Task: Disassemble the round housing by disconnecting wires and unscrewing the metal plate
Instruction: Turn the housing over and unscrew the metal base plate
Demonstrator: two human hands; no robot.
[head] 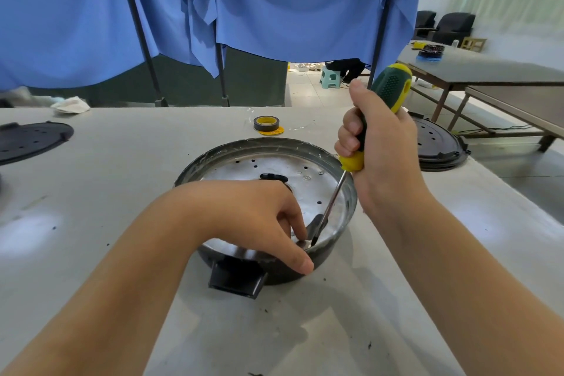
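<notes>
Round housing (348,207) sits mid-table w/ metal plate (274,168) inside. Right hand (378,143) fist-grips screwdriver (360,159) upright, tip at near rim, prob. on a screw. Left hand (262,217) rests on rim, fingers curled inside by the tip, likely steadying; what they pinch, cannot tell.

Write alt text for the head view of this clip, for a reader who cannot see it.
A person's right hand grips a green-and-yellow-handled screwdriver, its tip down at the near edge of the perforated silver metal plate inside a round dark housing on a pale grey table. The left hand rests on the housing's near rim, fingers by the tip. A yellow-and-black tape roll lies behind.
</notes>
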